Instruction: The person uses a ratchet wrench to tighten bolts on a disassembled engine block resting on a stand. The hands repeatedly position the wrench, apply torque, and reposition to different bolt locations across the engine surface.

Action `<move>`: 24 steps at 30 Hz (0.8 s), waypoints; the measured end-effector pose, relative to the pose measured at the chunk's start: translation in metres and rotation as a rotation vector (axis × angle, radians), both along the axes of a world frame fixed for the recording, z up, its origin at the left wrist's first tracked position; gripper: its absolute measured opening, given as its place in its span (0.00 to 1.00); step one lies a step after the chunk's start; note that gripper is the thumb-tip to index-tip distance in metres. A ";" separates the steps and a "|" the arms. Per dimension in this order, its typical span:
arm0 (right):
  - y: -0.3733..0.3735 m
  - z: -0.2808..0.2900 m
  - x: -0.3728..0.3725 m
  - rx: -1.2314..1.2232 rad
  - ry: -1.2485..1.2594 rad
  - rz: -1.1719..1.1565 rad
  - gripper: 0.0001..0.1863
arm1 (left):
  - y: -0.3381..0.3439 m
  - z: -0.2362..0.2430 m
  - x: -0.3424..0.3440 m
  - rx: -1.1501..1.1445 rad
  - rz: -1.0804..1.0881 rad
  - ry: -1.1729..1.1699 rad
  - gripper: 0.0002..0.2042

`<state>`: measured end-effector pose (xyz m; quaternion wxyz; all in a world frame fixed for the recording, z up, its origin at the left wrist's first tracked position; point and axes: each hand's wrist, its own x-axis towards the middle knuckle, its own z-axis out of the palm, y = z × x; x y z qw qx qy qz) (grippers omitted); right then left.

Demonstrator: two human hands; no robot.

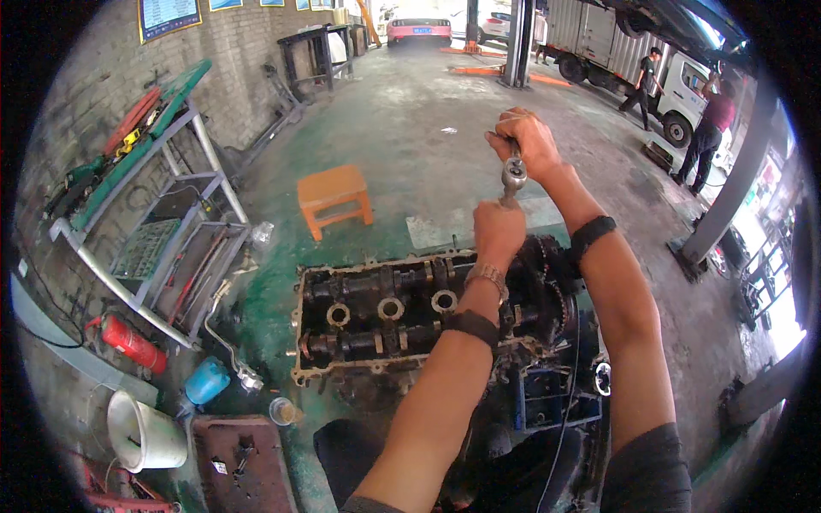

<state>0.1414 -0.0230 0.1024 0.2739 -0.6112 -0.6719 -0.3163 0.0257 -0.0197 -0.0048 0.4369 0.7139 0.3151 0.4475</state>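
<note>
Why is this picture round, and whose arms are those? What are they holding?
It looks round because a wide fisheye camera on a person's head took it, looking down; that bends straight edges. There is no robot: the bare arms belong to the person wearing the camera. The left hand and the right hand are both closed around a shiny metal tool, which looks like a ratchet wrench. The right hand is higher in the picture. Nearer the person is a big, dark engine part with round holes along it. On the floor around are an orange stool and a white bucket.
</note>
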 end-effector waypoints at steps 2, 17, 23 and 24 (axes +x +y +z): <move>0.001 -0.002 0.000 0.014 0.040 0.021 0.14 | 0.005 -0.003 0.003 0.056 -0.060 0.053 0.15; -0.009 -0.020 -0.014 0.091 0.198 0.051 0.15 | 0.010 -0.024 0.013 0.255 -0.123 0.039 0.11; 0.001 -0.025 -0.013 0.123 0.220 -0.024 0.15 | 0.017 -0.037 0.017 0.656 0.026 -0.029 0.13; 0.001 -0.026 -0.013 0.136 0.250 0.022 0.15 | 0.016 -0.039 0.018 0.527 -0.032 -0.031 0.11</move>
